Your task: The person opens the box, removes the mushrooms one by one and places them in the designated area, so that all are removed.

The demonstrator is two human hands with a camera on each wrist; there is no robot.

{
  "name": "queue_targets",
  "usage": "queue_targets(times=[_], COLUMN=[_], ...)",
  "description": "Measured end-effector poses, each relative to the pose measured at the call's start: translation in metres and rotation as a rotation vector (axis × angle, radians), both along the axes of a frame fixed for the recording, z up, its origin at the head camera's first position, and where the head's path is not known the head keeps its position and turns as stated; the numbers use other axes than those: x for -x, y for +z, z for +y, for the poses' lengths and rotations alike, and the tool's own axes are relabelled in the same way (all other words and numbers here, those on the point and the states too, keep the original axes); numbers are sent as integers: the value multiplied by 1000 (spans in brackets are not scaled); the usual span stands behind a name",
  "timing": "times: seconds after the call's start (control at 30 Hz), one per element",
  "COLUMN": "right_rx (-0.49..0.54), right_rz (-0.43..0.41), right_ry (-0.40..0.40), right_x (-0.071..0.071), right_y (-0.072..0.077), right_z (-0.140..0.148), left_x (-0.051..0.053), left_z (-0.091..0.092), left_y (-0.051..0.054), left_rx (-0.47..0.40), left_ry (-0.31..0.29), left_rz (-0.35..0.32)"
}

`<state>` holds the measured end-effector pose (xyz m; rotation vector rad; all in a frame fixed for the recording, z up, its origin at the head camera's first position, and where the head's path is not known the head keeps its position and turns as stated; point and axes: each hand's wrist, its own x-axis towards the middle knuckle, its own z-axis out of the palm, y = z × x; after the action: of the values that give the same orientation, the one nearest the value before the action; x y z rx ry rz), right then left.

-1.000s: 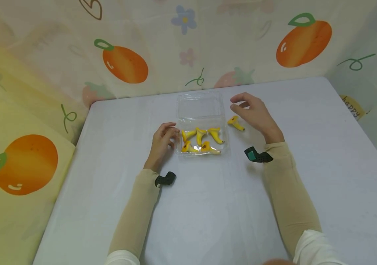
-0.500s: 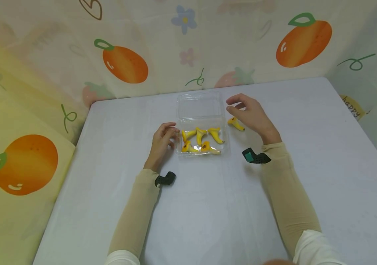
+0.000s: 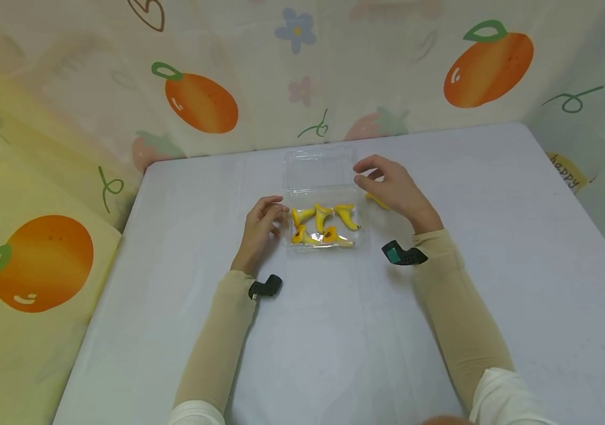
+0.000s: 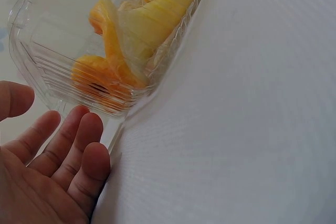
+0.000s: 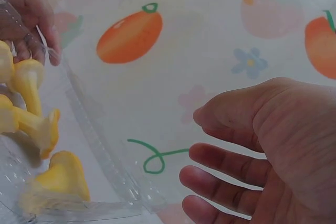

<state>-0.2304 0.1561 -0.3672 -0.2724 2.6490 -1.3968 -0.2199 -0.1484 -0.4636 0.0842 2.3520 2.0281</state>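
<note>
A clear plastic clamshell box (image 3: 329, 196) stands on the table, its lid (image 3: 319, 168) folded back toward the wall. Inside lie several yellow trumpet-shaped pieces (image 3: 346, 216) that look like mushrooms, some with a dark spot. My left hand (image 3: 258, 233) is at the box's left side with relaxed fingers; in the left wrist view its fingertips (image 4: 92, 129) are close against the clear wall, and contact is hard to tell. To the right of the lid hovers my right hand (image 3: 395, 192), fingers loosely bent and holding nothing. Beneath it, another yellow piece (image 3: 376, 201) lies on the table, partly hidden.
A white cloth covers the table (image 3: 313, 330). Behind it hangs a fruit-patterned curtain (image 3: 260, 71), which also runs along the left side. Each wrist carries a black device, such as the left wrist device (image 3: 265, 287).
My right hand has moved left toward the open lid and now covers part of the loose yellow piece. The left hand and the box have stayed put.
</note>
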Motion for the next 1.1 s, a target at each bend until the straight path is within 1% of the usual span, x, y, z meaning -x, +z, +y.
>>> queue_targets(times=[0.23,0.47,0.77,1.1], right_rx=[-2,16,8,30], right_rz=[-5,26,32,12], right_ry=[22,56,92,134], right_x=[0,-2,-3,-5], right_y=[-1,-4,-7,-11], right_z=[-5,-11,-18,-27], left_x=[0,1,0,1], left_z=[0,0,0,-1], left_y=[-1,-1,-1,0], left_rx=[5,6,25,25], left_ry=[-2,-3,-3,-14], left_rz=[-1,-1,-5,-12])
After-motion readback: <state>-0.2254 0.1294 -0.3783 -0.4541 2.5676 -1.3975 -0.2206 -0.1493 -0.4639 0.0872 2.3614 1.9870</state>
